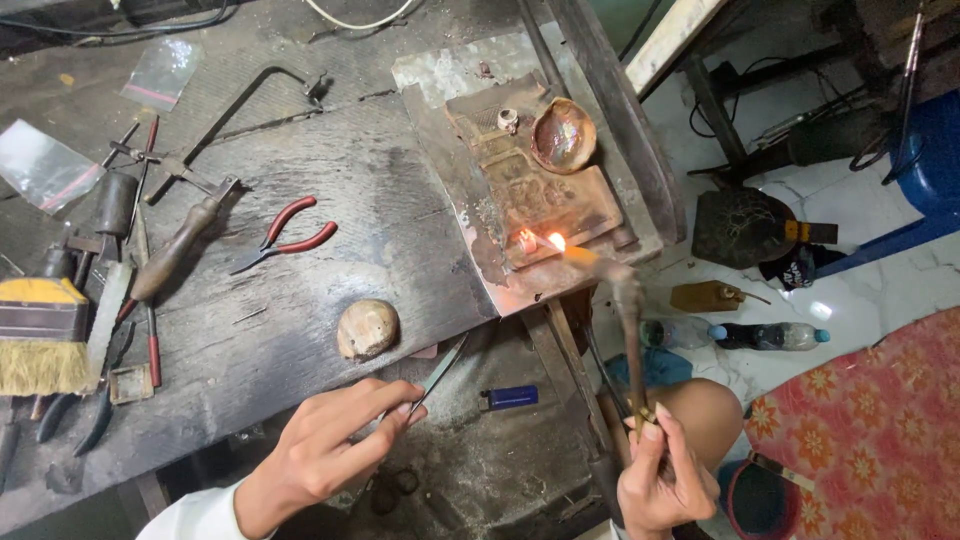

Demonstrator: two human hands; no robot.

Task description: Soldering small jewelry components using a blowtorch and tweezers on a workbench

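Observation:
My right hand (660, 475) grips the lower end of a slim metal torch (630, 330). Its flame (558, 242) plays on a small glowing piece (527, 241) lying on a scorched, rusty brown block (545, 190) at the bench's right end. Above the glow on the same block sit a small ring-like metal piece (508, 120) and a shallow reddish dish (563, 135). My left hand (335, 445) pinches thin metal tweezers (440, 372), their tips pointing up toward the block but short of it. A rounded wooden knob (367, 329) lies just above that hand.
On the dark bench (300, 290) lie red-handled pliers (285, 238), a saw frame (235, 110), files, a yellow-backed brush (40, 335) and plastic bags. A blue lighter (510, 397) rests below the bench edge. Bottles (770, 335) and a red floral mat (870, 420) are on the floor.

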